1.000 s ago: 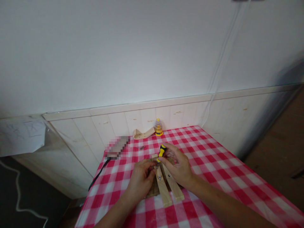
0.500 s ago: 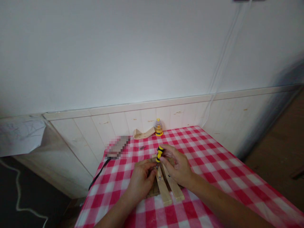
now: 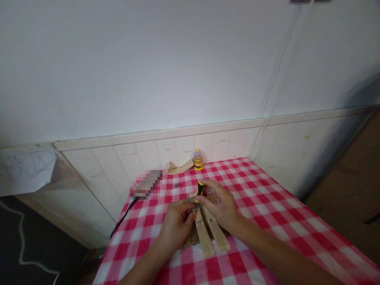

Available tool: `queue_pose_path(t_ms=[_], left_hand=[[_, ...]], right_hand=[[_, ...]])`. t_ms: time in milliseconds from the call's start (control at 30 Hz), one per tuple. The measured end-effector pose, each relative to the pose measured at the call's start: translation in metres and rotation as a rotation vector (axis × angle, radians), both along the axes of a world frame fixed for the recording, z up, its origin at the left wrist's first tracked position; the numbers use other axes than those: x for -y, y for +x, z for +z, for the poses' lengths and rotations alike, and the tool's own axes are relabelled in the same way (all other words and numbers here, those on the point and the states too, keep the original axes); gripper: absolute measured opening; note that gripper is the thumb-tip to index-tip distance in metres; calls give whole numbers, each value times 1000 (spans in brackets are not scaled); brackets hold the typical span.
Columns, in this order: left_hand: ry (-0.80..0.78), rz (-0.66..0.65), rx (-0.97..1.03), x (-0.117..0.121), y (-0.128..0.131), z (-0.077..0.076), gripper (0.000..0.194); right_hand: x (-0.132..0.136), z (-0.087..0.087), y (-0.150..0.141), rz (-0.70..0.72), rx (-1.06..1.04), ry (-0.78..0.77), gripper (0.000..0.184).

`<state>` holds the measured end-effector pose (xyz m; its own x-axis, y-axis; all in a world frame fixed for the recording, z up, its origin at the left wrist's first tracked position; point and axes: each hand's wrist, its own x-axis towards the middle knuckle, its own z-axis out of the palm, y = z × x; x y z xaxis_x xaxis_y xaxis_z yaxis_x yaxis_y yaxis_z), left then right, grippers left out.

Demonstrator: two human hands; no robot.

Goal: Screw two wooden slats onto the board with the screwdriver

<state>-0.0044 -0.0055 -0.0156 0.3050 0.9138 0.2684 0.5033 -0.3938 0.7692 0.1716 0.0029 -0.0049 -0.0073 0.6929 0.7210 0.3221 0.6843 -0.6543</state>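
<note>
My right hand [image 3: 221, 204] grips a yellow-and-black screwdriver [image 3: 200, 190] by its handle, held nearly upright. Its tip points down at a small metal screw [image 3: 196, 209] near the far end of the left wooden strip [image 3: 204, 239]. My left hand [image 3: 177, 221] is closed beside that screw, fingertips pinched close to it; what they hold is partly hidden. A second wooden strip [image 3: 219, 236] lies to the right, angled alongside. Metal screws also show farther down on both strips. Beneath them is a brown wooden board [image 3: 191, 237], partly covered by my hands.
A red-and-white checked cloth [image 3: 252, 253] covers the table. Loose screws [image 3: 177, 185] lie beyond my hands. Against the wall stand a curved wooden piece [image 3: 178, 169] and a yellow-based clear bit case [image 3: 198, 160]. A blurred-out flat object [image 3: 148, 184] with a black strap lies at left.
The screwdriver handle has turned slightly in my right hand, whose fingers have shifted around it. My left hand stays in about the same place.
</note>
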Motion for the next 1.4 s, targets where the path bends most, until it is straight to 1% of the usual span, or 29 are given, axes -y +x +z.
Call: queue_pose_path(t_ms=[100,200,333,600,733,867,967,1133,1267,1400], left_hand=[[-15,37,27,0,0,-3,21],[-16,21,60,0,0,-4,25],[-5,24,37,1,0,-2,23],[-30,-5,67,3,1,4,23],[-33,14,28,2,1,1,22],[-24,13,47,1,0,-1,23],[-42,7,52,2,0,0,22],[-27,-22,79,2,1,1,26],[-15,0,52,1,1,-1,20],[-9,-3,47,2,2,1,20]], right_hand=[[3,3,0,10,14,4,43],[7,7,-1,68,25,0,42],[8,7,-2,122,18,-15,41],[3,4,-3,91,10,-18,38],[1,2,-3,92,-13,-40,39],[-3,0,-2,77,-17,-34,38],[-1,2,-2,71,0,-12,37],[7,10,-2,87,49,17,40],[6,8,-3,114,11,-26,39],[1,4,-4,106,0,-49,39]])
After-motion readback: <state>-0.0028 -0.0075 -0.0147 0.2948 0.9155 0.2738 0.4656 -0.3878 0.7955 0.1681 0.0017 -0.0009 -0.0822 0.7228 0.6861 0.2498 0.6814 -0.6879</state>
